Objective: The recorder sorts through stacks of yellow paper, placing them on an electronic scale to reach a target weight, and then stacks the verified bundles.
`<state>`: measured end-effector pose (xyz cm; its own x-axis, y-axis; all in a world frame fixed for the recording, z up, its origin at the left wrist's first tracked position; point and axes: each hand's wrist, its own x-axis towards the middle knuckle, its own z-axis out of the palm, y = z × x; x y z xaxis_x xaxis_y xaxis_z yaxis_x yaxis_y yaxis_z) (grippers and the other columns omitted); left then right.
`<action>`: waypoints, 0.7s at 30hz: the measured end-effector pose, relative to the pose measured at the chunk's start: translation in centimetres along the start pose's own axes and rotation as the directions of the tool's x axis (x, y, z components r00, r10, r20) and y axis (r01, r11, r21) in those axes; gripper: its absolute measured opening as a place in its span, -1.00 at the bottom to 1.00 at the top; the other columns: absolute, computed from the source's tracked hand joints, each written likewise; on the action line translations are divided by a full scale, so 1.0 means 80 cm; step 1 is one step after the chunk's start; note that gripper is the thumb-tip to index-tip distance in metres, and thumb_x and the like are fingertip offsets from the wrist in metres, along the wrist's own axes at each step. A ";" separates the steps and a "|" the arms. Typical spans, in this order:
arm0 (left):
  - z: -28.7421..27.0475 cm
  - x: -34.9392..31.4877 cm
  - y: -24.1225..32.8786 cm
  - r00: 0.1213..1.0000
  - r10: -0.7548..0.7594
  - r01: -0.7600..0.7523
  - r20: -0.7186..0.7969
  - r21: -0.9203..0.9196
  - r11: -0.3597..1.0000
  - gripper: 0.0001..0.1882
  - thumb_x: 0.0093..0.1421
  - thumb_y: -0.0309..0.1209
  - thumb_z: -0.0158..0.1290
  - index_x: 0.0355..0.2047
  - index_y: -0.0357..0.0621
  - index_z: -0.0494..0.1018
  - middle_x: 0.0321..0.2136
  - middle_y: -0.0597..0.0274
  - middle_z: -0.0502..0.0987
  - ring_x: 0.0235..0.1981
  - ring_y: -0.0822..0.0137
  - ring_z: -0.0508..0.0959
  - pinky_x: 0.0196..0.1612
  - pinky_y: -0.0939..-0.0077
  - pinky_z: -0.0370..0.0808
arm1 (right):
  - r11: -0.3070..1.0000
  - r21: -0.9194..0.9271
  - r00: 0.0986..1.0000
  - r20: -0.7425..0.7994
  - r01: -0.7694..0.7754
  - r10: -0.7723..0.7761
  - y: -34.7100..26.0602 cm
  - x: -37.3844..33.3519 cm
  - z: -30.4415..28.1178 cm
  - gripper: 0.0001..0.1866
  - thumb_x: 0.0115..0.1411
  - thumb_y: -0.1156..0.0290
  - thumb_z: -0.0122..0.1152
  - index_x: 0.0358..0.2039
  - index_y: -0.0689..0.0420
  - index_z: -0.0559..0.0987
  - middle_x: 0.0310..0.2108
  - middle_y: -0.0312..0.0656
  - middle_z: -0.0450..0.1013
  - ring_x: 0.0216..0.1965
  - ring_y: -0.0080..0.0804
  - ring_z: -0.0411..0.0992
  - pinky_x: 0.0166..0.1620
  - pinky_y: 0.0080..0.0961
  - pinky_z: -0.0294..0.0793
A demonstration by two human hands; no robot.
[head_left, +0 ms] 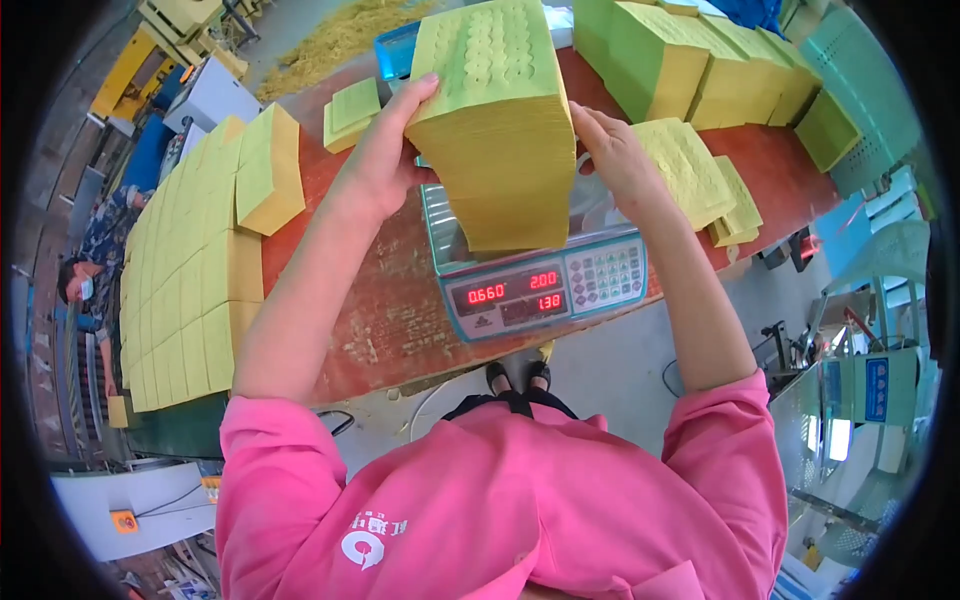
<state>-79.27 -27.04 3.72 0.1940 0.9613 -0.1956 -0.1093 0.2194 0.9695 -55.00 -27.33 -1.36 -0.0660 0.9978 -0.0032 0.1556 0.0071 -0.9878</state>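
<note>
Over the scale [608,280] | my left hand [392,155] grips the tall yellow stack [495,140] by its left side | my right hand [622,165] clasps its right side

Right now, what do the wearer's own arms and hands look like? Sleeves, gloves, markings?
Left hand and right hand: bare, no gloves. Forearms uncovered, no watch or cables visible on them. Loose, plain pink sleeves end around the elbows; no markings seen on them.

A lone head-worn fisheye looks steeply down and forward, close above the red table [375,325]
</note>
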 end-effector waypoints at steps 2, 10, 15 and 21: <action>0.004 -0.002 -0.004 0.999 0.032 -0.031 -0.008 0.064 0.997 -0.26 0.14 0.26 -0.04 0.13 0.00 0.34 0.01 0.23 0.43 0.03 0.26 0.40 -0.10 0.14 0.42 | 0.996 -0.030 0.995 -0.056 0.085 -0.087 0.012 -0.002 0.003 -0.48 0.33 0.02 -0.02 0.01 0.22 0.55 -0.10 -0.21 0.51 -0.12 -0.41 0.42 -0.03 -0.44 0.38; -0.039 0.075 -0.071 0.960 0.278 -0.277 -0.025 0.021 0.961 -0.27 0.31 0.23 -0.31 0.20 -0.10 0.27 0.03 0.22 0.44 0.03 0.32 0.41 -0.06 0.26 0.42 | 0.926 0.328 0.959 -0.266 0.188 -0.101 0.041 -0.003 0.030 -0.42 0.39 0.02 -0.14 0.26 0.14 0.30 0.22 -0.16 0.29 0.19 -0.40 0.25 0.20 -0.50 0.20; -0.005 0.111 -0.150 0.960 0.280 -0.265 -0.007 -0.344 0.901 -0.45 0.38 -0.01 -0.20 0.18 -0.15 0.28 -0.01 0.20 0.47 -0.03 0.33 0.48 -0.06 0.41 0.48 | 0.943 0.314 0.964 -0.264 0.110 -0.025 0.051 0.028 0.059 -0.29 0.36 -0.19 -0.27 0.28 0.10 0.30 0.18 -0.19 0.31 0.16 -0.41 0.27 0.21 -0.48 0.19; 0.023 0.137 -0.107 0.974 0.191 -0.045 0.119 -0.727 0.685 -0.47 0.35 -0.01 -0.12 0.16 -0.08 0.30 -0.04 0.26 0.48 -0.09 0.37 0.52 -0.10 0.39 0.56 | 0.994 0.109 0.996 -0.091 0.001 0.009 0.047 0.079 0.030 -0.31 0.34 -0.17 -0.16 0.20 0.15 0.38 0.12 -0.19 0.35 0.09 -0.45 0.30 0.12 -0.46 0.29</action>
<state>-74.42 -18.71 -6.44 0.2842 0.9587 0.0119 -0.7926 0.2279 0.5655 -57.22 -21.11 -5.47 0.0255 0.9997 0.0017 0.0469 0.0005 -0.9989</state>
